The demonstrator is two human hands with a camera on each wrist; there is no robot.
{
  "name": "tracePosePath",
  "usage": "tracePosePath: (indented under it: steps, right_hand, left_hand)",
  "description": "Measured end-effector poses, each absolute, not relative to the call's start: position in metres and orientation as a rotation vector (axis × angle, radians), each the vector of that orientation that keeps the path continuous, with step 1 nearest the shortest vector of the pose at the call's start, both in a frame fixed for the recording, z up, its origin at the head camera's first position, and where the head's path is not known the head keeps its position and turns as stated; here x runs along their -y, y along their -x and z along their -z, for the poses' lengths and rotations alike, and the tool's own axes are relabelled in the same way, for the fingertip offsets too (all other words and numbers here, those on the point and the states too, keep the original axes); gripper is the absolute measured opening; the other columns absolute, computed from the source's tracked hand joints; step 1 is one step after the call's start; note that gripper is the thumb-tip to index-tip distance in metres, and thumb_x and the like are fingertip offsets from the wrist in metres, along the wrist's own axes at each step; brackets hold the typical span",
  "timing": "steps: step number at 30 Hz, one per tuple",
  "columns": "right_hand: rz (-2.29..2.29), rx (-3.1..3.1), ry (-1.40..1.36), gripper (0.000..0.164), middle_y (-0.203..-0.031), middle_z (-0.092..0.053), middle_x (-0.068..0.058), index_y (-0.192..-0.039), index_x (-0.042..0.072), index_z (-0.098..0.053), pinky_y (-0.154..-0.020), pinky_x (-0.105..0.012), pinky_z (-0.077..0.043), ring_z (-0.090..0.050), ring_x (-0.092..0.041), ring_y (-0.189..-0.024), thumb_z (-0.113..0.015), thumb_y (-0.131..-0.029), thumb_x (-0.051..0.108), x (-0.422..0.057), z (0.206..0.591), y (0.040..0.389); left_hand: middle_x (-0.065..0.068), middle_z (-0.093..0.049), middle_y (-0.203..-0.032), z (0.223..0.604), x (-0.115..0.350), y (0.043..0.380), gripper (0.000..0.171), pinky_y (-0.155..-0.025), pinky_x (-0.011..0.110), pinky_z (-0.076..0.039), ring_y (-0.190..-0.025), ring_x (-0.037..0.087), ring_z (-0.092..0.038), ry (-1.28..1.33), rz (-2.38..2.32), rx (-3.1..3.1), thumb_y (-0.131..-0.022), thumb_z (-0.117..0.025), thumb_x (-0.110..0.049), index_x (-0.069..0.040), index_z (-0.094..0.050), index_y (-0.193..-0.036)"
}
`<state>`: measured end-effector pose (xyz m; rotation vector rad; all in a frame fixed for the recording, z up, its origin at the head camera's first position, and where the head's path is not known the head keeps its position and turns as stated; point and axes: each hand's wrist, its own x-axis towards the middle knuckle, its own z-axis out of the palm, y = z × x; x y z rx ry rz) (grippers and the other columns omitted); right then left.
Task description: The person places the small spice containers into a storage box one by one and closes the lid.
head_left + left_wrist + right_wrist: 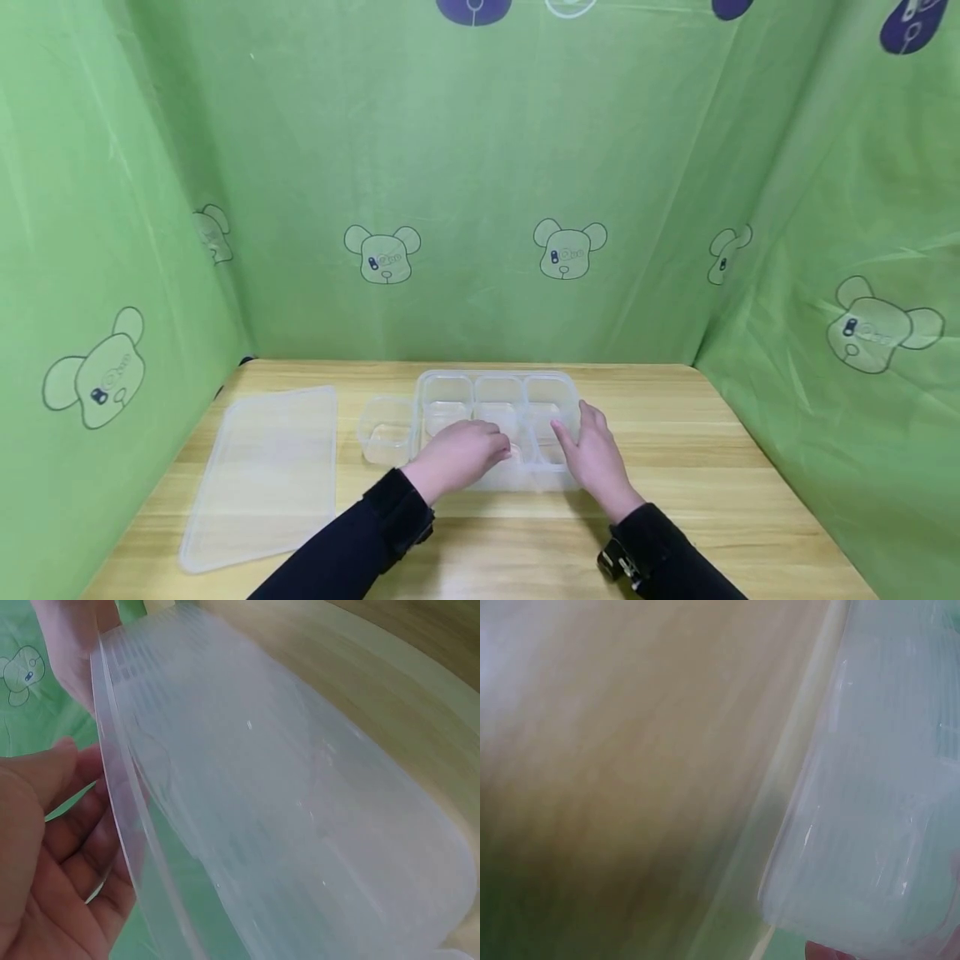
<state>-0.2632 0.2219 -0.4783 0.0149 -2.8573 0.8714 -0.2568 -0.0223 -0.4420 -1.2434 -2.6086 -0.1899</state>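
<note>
A translucent plastic container [543,477] with several compartments sits on the wooden table. My left hand [467,450] reaches over its front edge, fingers bent down at the middle compartment; in the left wrist view these fingers [94,855] show beyond the container's rim. I cannot tell whether they pinch a clear wall there. At the right end my right hand [596,458] holds the container, thumb over the right compartment and fingers along the outer side. A small clear box [386,429] stands just left of the container.
A flat translucent lid [270,475] lies on the left of the table [675,467]. Green cloth [480,167] with printed bear heads hangs behind and on both sides. Black bands are strapped around both wrists.
</note>
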Motion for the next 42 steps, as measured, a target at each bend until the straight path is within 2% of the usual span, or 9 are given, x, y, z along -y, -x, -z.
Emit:
tracePosePath:
  steps: [14,23,34,42]
  right_hand:
    - [-0.851,2.853,-0.013,0.078,-0.154,-0.023,-0.035,-0.151,-0.014,-0.018,-0.114,-0.058,-0.026,-0.034,-0.052,-0.137,-0.045,-0.105,0.043,-0.221,0.479,0.264]
    - [-0.858,2.853,-0.015,0.077,-0.154,-0.024,-0.035,-0.151,-0.014,-0.019,-0.114,-0.059,-0.027,-0.034,-0.052,-0.137,-0.045,-0.106,0.043,-0.222,0.480,0.263]
    - [-0.864,2.860,-0.006,0.078,-0.155,-0.022,-0.034,-0.152,-0.013,-0.018,-0.114,-0.058,-0.026,-0.033,-0.052,-0.138,-0.046,-0.105,0.043,-0.222,0.483,0.263]
    - [-0.861,2.848,-0.013,0.079,-0.155,-0.023,-0.034,-0.152,-0.013,-0.018,-0.114,-0.058,-0.027,-0.033,-0.052,-0.137,-0.045,-0.105,0.045,-0.224,0.482,0.265]
  left_hand:
    - [-0.007,-0.064,-0.087,0.430,0.055,0.258,0.015,-0.080,0.029,-0.053,-0.082,0.010,-0.063,1.144,0.352,2.507,-0.101,-0.061,-0.025,-0.016,-0.072,-0.095]
    - [-0.005,-0.066,-0.092,0.434,0.076,0.258,0.011,-0.083,0.032,-0.053,-0.088,0.014,-0.063,1.061,0.431,2.515,-0.099,-0.064,-0.022,-0.014,-0.071,-0.098]
    - [0.001,-0.067,-0.106,0.438,0.119,0.253,0.018,-0.093,0.044,-0.051,-0.101,0.022,-0.064,0.813,0.483,2.605,-0.099,-0.065,-0.028,-0.012,-0.071,-0.105]
    - [0.004,-0.066,-0.105,0.446,0.147,0.255,0.019,-0.093,0.048,-0.049,-0.102,0.026,-0.062,0.748,0.465,2.588,-0.094,-0.071,-0.025,-0.008,-0.071,-0.103]
